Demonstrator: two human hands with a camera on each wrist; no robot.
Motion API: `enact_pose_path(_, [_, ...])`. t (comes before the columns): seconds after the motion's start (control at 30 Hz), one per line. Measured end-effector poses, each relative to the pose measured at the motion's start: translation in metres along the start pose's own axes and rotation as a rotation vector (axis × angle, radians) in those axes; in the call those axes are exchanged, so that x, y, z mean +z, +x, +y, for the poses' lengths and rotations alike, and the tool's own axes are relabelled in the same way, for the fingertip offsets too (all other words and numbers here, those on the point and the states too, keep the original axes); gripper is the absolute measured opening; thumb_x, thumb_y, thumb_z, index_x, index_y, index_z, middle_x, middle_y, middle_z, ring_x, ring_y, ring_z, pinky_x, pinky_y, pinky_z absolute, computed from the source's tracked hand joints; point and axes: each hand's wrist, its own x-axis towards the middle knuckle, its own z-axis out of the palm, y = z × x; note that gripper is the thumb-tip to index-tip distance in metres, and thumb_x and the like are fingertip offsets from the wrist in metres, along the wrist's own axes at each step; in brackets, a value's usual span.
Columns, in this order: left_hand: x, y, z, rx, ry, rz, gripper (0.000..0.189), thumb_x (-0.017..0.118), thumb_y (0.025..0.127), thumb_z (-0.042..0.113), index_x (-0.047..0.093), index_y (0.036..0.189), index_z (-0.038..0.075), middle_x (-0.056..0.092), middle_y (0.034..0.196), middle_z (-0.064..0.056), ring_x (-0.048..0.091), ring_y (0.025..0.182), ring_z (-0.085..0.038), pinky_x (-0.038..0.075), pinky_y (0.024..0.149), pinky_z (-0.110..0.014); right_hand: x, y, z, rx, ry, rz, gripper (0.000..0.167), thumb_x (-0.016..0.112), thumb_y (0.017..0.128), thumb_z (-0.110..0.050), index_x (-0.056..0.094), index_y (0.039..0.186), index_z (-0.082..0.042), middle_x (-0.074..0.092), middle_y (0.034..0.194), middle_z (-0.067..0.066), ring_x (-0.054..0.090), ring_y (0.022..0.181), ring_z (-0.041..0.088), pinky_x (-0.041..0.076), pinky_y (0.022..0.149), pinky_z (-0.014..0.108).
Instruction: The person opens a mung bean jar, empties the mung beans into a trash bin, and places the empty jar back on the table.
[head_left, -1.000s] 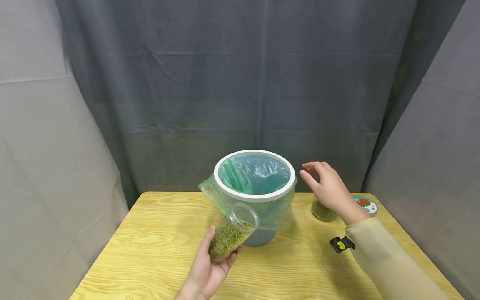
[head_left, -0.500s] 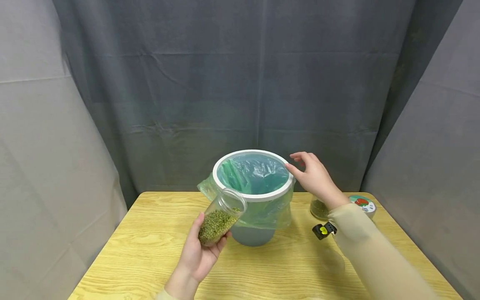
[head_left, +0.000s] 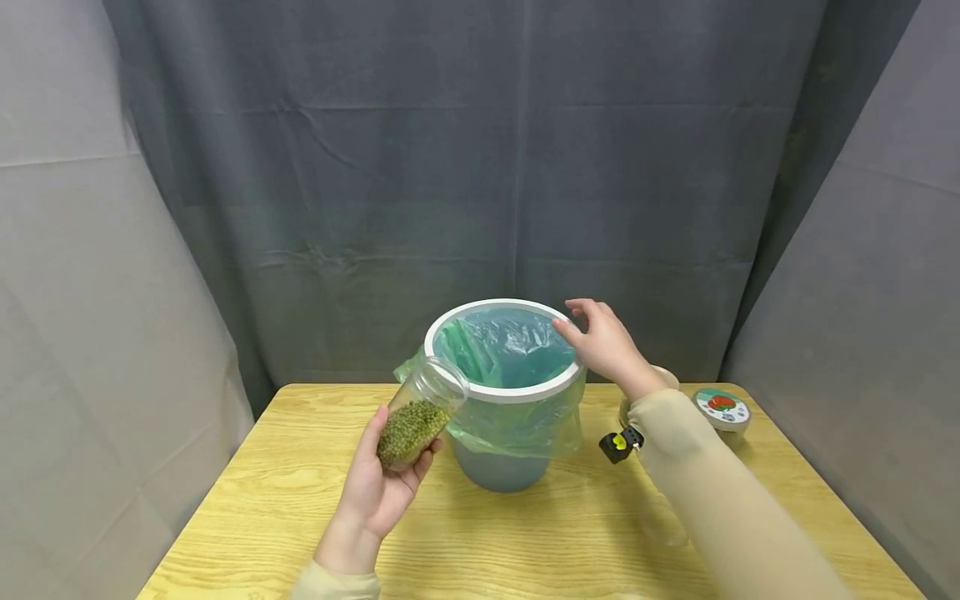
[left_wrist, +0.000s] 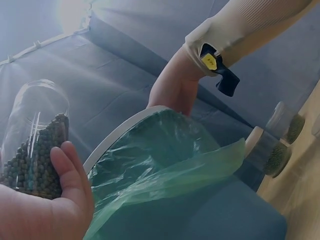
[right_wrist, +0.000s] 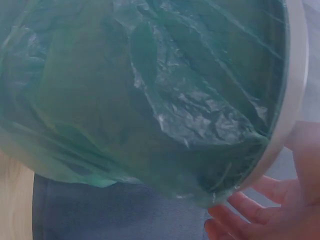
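Note:
In the head view, my left hand [head_left: 382,492] grips a clear open-mouthed jar [head_left: 418,412] partly filled with green mung beans. The jar tilts to the right, its mouth beside the near left rim of the bin. The bin [head_left: 498,471] has a white rim and a green plastic bag [head_left: 517,429] folded over it. My right hand [head_left: 607,346] is at the bin's right rim with fingers loosely bent. From the right wrist, those fingers [right_wrist: 265,210] lie along the outside of the rim [right_wrist: 295,85], against the edge of the bag.
Behind my right forearm stands a jar [head_left: 665,377], partly hidden by the sleeve. Right of it is a jar with a tomato picture on its lid [head_left: 722,404]. A faint clear disc [head_left: 663,525] lies on the wooden table [head_left: 247,500]. Grey curtains [head_left: 375,183] surround the table.
My left hand has moved left and up with the jar of beans, away from the bin's front. My right hand has moved left from above the jars to the bin's rim.

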Motion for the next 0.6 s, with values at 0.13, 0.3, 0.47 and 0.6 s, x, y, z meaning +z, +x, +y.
enact_pose_path(0.13, [-0.002,0.003,0.003,0.001,-0.011,-0.004,0.038,0.038,0.109,0.052,0.049,0.126,0.019,0.059,0.113,-0.005,0.069,0.087,-0.013,0.055,0.076,-0.013,0.004,0.004,-0.002,0.025,0.002,-0.012,0.068,0.057,0.105,-0.041,0.037,0.155,-0.001,0.043,0.150,0.028,0.045,0.139,0.044,0.036,0.117,0.058])
enact_pose_path(0.3, [-0.004,0.007,0.004,-0.002,-0.023,0.006,0.041,0.037,0.109,0.053,0.045,0.129,0.019,0.059,0.113,-0.006,0.069,0.088,-0.013,0.055,0.076,-0.013,0.009,0.009,-0.004,0.058,0.013,-0.045,0.073,0.059,0.104,-0.040,0.033,0.157,0.002,0.040,0.153,0.030,0.041,0.143,0.044,0.034,0.120,0.057])
enact_pose_path(0.47, [-0.004,0.008,0.005,-0.002,-0.049,0.012,0.041,0.037,0.109,0.053,0.044,0.129,0.018,0.058,0.114,-0.007,0.069,0.088,-0.015,0.056,0.076,-0.013,0.013,0.014,-0.005,0.098,0.036,-0.076,0.070,0.057,0.105,-0.037,0.033,0.156,0.004,0.039,0.156,0.029,0.039,0.145,0.042,0.033,0.121,0.054])
enact_pose_path(0.6, [-0.004,0.009,0.004,0.000,-0.056,0.006,0.040,0.037,0.109,0.052,0.045,0.128,0.018,0.058,0.115,-0.007,0.069,0.088,-0.015,0.056,0.076,-0.013,0.016,0.017,-0.004,0.145,0.074,-0.103,0.067,0.054,0.106,-0.034,0.032,0.156,0.005,0.038,0.158,0.028,0.042,0.144,0.041,0.038,0.119,0.052])
